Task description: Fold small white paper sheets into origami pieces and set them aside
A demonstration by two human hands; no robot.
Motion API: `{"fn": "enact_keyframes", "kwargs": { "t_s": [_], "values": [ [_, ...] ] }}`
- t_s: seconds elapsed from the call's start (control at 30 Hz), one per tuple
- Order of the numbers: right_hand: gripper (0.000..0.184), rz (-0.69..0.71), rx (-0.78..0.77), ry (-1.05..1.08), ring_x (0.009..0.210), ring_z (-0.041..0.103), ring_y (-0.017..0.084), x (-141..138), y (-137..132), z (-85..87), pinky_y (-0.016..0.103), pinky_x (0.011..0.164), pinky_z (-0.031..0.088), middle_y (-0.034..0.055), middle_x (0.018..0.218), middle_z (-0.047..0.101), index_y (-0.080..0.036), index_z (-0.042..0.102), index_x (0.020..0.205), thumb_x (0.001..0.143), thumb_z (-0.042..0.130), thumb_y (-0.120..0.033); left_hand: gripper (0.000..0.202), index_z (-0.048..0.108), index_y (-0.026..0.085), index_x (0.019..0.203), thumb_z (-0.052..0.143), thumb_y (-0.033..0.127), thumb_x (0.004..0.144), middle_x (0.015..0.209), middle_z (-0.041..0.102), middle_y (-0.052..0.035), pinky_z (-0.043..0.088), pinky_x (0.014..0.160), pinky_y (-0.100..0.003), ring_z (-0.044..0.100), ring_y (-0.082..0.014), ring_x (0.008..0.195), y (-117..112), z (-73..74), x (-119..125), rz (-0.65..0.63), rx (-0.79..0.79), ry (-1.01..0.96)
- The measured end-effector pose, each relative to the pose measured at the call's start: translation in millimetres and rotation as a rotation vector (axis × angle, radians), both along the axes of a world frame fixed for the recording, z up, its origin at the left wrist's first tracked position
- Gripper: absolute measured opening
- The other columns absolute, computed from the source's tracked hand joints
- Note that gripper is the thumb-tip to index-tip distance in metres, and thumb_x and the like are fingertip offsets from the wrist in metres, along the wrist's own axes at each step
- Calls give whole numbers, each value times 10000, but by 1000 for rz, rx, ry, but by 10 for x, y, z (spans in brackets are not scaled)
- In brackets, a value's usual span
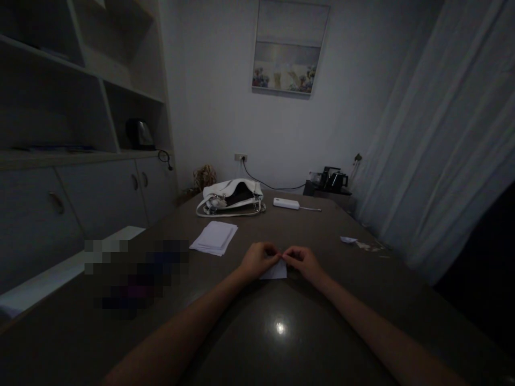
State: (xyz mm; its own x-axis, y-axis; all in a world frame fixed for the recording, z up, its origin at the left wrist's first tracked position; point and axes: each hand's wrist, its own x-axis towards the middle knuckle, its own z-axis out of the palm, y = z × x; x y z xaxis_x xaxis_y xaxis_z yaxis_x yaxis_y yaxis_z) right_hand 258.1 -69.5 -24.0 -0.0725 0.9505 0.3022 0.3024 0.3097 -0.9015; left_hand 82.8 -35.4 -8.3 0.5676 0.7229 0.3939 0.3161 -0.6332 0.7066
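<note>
A small piece of white paper (276, 271) is between my two hands over the dark table (257, 332). My left hand (259, 260) pinches the paper's upper edge between thumb and fingers. Close against it, my right hand (303, 262) pinches at the paper's upper right corner, its fingertips nearly touching those of the left. The fingers hide the top of the paper. Beyond my left hand lies a stack of white paper sheets (215, 236). Toward the right side of the table rests a small folded white paper piece (348, 239).
A white handbag (233, 197) and a white power bank (286, 203) with a short cable lie at the table's far end. Paper scraps (368, 246) are near the right edge. Shelves (137, 96) stand left, a curtain (434, 145) hangs right. A patch at left is pixelated.
</note>
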Motion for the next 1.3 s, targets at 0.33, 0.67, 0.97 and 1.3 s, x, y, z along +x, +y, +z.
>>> {"fn": "enact_keyframes", "kwargs": {
  "t_s": [0.33,0.67,0.97,1.3],
  "values": [
    [228,-155,-27,77,499,454,107,35,10,4,217,458,324,-17,548,536,-165,597,629,630,650,-386,292,700,124,809,532,354,747,791,700,-72,427,651,-252,619,-182,723,167,-36,-88,49,-28,10],
    [187,-227,-9,208,480,410,100,93,35,-31,216,447,291,-25,532,497,-165,594,623,625,643,-346,271,701,125,786,545,337,723,774,697,-68,434,636,-250,619,-184,706,302,-38,-210,117,-53,13],
    [162,-278,-15,374,469,407,96,142,96,-62,213,438,282,-37,528,476,-180,548,590,592,627,-322,319,671,94,788,532,378,745,772,687,-97,448,658,-271,619,-202,733,390,31,-364,269,-81,-108],
    [156,-196,-52,282,439,386,80,68,19,17,199,422,266,-51,489,474,-167,565,585,609,634,-305,361,686,115,794,544,445,761,736,677,-48,405,592,-229,577,-153,649,209,-4,-152,42,-104,-52]
  ]
}}
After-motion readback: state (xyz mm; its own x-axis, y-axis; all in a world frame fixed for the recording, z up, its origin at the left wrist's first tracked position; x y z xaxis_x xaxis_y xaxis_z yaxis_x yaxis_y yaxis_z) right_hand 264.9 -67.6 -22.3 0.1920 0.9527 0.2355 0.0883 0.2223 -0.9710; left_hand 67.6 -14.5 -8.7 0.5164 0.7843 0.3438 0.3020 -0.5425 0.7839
